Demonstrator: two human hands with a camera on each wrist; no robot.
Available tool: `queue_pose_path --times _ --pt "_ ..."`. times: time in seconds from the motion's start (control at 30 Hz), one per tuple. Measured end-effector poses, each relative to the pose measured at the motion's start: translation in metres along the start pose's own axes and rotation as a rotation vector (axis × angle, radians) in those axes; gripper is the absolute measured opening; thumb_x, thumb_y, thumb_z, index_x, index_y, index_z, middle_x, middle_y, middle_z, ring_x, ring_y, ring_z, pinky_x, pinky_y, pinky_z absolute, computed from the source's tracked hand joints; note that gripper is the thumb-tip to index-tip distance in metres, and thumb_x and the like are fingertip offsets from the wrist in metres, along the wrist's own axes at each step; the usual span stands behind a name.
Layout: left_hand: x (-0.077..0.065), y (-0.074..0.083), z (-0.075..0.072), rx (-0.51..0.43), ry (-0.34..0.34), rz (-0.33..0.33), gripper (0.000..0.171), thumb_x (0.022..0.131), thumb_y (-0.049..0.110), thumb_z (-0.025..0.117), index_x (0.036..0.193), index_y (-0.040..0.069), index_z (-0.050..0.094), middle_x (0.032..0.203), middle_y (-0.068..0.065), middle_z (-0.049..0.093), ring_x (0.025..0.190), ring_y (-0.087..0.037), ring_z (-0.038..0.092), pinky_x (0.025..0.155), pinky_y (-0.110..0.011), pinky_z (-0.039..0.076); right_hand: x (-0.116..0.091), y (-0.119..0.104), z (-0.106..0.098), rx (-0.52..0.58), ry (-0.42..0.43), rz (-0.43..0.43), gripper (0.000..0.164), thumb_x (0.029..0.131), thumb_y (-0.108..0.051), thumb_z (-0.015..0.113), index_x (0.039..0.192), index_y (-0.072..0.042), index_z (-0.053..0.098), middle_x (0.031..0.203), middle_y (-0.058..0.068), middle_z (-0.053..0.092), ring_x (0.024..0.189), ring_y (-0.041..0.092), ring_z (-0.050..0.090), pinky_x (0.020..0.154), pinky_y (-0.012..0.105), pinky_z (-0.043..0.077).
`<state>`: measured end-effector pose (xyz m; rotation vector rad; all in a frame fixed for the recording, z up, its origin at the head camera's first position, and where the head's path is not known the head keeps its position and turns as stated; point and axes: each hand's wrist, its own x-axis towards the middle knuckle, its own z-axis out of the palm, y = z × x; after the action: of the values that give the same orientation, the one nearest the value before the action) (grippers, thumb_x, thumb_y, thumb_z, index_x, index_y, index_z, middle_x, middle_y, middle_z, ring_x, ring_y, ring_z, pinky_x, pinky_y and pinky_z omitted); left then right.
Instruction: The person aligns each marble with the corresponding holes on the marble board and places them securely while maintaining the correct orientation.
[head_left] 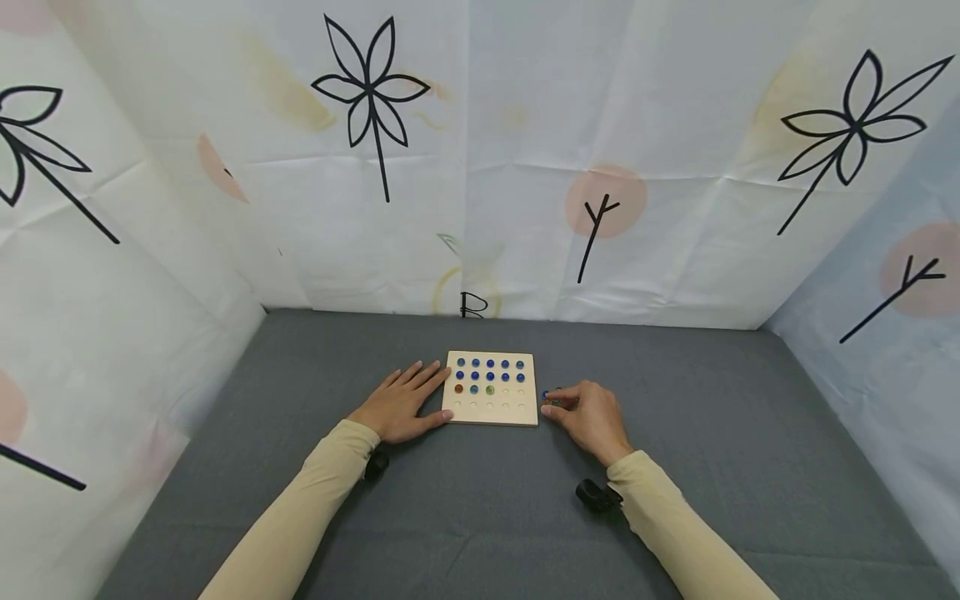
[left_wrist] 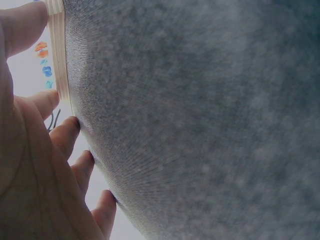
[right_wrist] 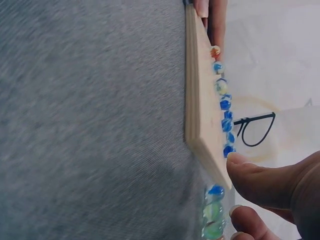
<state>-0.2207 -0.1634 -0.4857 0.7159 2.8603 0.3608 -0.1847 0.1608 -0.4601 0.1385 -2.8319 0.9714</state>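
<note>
A pale wooden board (head_left: 491,414) with rows of round dimples lies flat on the grey cloth. Blue marbles (head_left: 490,377) fill its two far rows. In the third row sit a red-orange marble (head_left: 459,389), a teal one (head_left: 474,389) and a yellow-green one (head_left: 490,390); the nearest row holds bare dimples. My left hand (head_left: 403,406) is spread at the board's left side, thumb and index fingertip at its edge. Just right of the board, my right hand (head_left: 594,417) reaches over loose marbles (right_wrist: 214,215). Its thumb (right_wrist: 245,172) and fingers stand apart, with no marble visible between them.
Grey cloth (head_left: 480,500) covers the table. White fabric walls (head_left: 510,108) printed with flowers and trees rise behind and at both sides. Each wrist wears a small black camera (head_left: 597,496).
</note>
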Motion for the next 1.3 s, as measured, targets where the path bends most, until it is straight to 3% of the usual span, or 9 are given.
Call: queue_pose_path --times 0.3,0.63,0.77,1.3 --pt "-0.003 0.008 -0.009 -0.008 -0.015 0.001 0.078 0.102 0.060 0.047 0.163 0.016 0.027 0.166 -0.011 0.025 0.153 -0.037 0.018 0.122 -0.058 0.014 0.006 -0.014 0.004 0.021 0.008 -0.010 0.018 0.080 -0.019 0.089 0.095 -0.010 0.084 0.076 0.001 0.070 0.063 0.013 0.055 0.053 0.031 0.041" --pt "-0.003 0.006 -0.007 0.000 -0.011 0.004 0.079 0.102 0.062 0.045 0.163 0.017 0.026 0.167 -0.010 0.025 0.154 -0.036 0.017 0.123 -0.057 0.013 0.013 -0.028 0.012 0.058 0.019 -0.060 0.016 0.081 -0.018 0.088 0.094 -0.010 0.084 0.073 0.000 0.067 0.058 0.013 0.049 0.050 0.029 0.037" --pt "-0.004 0.009 -0.011 -0.005 -0.021 0.000 0.077 0.103 0.059 0.047 0.163 0.016 0.027 0.166 -0.011 0.025 0.153 -0.036 0.018 0.122 -0.058 0.014 0.015 -0.033 0.015 0.058 0.016 -0.066 0.015 0.082 -0.018 0.088 0.094 -0.010 0.084 0.074 0.001 0.065 0.061 0.014 0.050 0.054 0.030 0.038" --pt "0.000 0.002 -0.004 0.012 -0.019 -0.002 0.080 0.101 0.065 0.044 0.164 0.020 0.023 0.168 -0.007 0.022 0.154 -0.033 0.015 0.124 -0.055 0.012 0.024 -0.039 0.029 0.055 -0.005 -0.034 0.016 0.082 -0.019 0.087 0.096 -0.010 0.084 0.075 0.002 0.068 0.064 0.014 0.053 0.056 0.031 0.040"
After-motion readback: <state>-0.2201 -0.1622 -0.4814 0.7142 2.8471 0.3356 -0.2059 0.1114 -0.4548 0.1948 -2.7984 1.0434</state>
